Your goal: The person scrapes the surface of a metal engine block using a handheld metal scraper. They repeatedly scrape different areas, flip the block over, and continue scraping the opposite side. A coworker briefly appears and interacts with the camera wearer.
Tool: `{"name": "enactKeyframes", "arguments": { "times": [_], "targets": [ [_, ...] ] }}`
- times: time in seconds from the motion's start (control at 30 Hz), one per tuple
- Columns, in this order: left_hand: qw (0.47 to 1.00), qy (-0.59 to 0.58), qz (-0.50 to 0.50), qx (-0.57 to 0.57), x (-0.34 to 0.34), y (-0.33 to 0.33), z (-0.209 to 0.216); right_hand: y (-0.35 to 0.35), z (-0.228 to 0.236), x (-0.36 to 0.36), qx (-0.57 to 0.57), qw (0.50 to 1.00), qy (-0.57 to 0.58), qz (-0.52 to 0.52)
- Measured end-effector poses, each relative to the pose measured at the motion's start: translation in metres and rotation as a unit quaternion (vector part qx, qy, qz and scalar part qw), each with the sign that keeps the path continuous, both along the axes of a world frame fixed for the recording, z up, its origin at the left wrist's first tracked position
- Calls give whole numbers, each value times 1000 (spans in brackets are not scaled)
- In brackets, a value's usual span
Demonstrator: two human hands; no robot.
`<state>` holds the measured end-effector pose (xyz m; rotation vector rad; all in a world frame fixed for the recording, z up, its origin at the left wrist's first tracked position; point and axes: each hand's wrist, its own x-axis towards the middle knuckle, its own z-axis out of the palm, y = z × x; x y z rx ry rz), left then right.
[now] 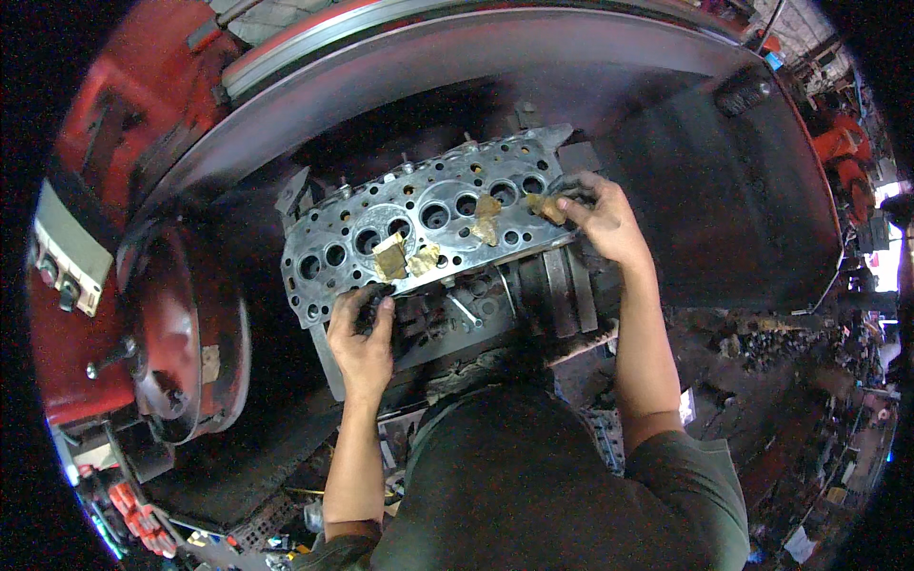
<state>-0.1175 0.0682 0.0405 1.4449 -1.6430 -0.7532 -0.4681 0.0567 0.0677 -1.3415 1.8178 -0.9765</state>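
Note:
A grey metal cylinder head (pixel 434 195) lies with its flat, round-holed face up. My right hand (pixel 605 224) is at its right end, thumb and fingers closed on a crumpled tan piece of sandpaper (pixel 546 207). Other worn tan pieces lie on the same face: a folded one (pixel 389 257) near the left middle, a smaller one (pixel 423 260) beside it, and a torn one (pixel 486 219) farther right. My left hand (pixel 360 338) touches the near left edge of the cylinder head, fingers bent and thumb apart, nothing visible between them.
Below the near edge, a small wrench-like metal tool (pixel 465 311) lies on a dark machine part. A large red wheel-shaped part (pixel 181 333) stands at left. The curved dark wall of a metal tray (pixel 457 62) runs behind the cylinder head. Dark cluttered ground (pixel 781 352) shows at right.

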Motion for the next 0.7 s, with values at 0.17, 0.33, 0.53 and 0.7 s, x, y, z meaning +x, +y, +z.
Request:
{"name": "enactKeyframes", "arguments": {
  "times": [0.17,0.33,0.53,0.7],
  "targets": [
    [1000,-17,9,-20,5,2,0,-1,-5,29,-40,994,87,42],
    [1000,-18,14,6,10,11,-10,-5,-23,74,-82,982,171,25],
    [997,1,12,-82,-6,18,-27,9,-36,83,-131,957,257,45],
    [993,14,57,-98,15,19,-33,11,-20,65,-130,949,274,88]
  ]
}}
